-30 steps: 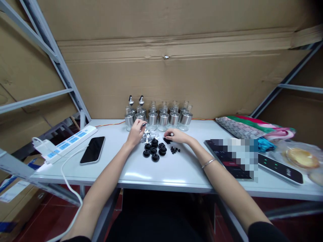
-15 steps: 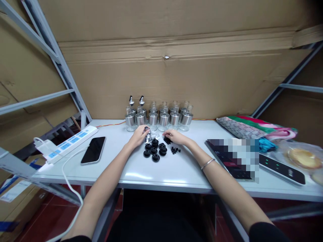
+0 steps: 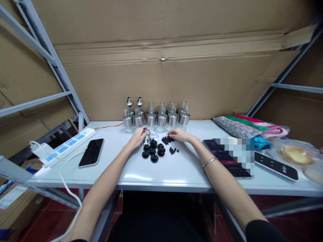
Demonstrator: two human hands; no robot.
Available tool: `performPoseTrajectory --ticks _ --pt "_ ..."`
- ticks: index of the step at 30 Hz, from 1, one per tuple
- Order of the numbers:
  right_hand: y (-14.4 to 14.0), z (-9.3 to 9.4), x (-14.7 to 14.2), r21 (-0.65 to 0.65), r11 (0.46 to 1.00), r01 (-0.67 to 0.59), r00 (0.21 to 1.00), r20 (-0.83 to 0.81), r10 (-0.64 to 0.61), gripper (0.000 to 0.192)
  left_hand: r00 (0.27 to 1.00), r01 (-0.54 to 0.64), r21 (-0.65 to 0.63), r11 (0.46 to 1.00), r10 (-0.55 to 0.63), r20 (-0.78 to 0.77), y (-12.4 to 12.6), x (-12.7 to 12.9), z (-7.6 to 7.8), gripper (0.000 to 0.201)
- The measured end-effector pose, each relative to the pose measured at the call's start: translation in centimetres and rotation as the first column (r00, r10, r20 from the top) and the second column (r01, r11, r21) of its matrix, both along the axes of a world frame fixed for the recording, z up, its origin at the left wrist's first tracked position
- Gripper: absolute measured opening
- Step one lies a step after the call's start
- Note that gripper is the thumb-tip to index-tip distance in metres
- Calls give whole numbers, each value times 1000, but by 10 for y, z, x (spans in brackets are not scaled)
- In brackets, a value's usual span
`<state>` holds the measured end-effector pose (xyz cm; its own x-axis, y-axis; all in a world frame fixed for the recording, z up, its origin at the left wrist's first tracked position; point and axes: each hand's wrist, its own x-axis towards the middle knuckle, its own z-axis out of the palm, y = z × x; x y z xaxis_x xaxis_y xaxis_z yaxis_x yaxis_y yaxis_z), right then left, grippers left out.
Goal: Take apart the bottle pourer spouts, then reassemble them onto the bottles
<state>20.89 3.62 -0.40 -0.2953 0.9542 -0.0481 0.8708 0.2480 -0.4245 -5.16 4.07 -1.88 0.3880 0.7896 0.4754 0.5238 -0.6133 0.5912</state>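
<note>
The left hand [image 3: 137, 138] pinches a small metal spout [image 3: 145, 131] over the worktop [image 3: 176, 168]. The right hand [image 3: 182, 135] rests curled on tiny black plugs [image 3: 166, 139]; its grip is unclear. Black stoppers [image 3: 153, 151] lie between.

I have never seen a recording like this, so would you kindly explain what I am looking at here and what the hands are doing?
There is no machine: a person wears a camera on the head, looking forward and down at their own bare hands over a white table. The left hand grips a small metal pourer spout; whether it is lifted clear I cannot tell. The right hand rests its fingers at a heap of small black pieces. Between them lie black rubber stoppers. Behind stand glass bottles with steel sleeves, two already fitted with spouts. A phone and a power strip lie on the left.
</note>
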Motion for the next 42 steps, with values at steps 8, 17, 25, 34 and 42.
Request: performPoseTrajectory --ticks 8,17,25,34,42 --pt "-4 5 -6 115 990 75 997 -40 -71 26 958 -70 -167 984 113 265 7 -1 0 24" --pt "-3 4 -16 587 805 85 946 -300 119 20 978 -104 -47 993 110 175 -22 7 20 19" --pt "-41 20 -57 768 628 -126 905 -169 390 42 829 327 -291 899 -126 544 -40 32 35 27" --pt "-45 15 -66 902 312 -298 938 215 273 49 856 347 -347 871 -144 497 -52 36 40 48" --pt "-47 18 -67 938 157 -309 942 280 185 43 753 537 -441 719 -173 634 -53 38 34 46"
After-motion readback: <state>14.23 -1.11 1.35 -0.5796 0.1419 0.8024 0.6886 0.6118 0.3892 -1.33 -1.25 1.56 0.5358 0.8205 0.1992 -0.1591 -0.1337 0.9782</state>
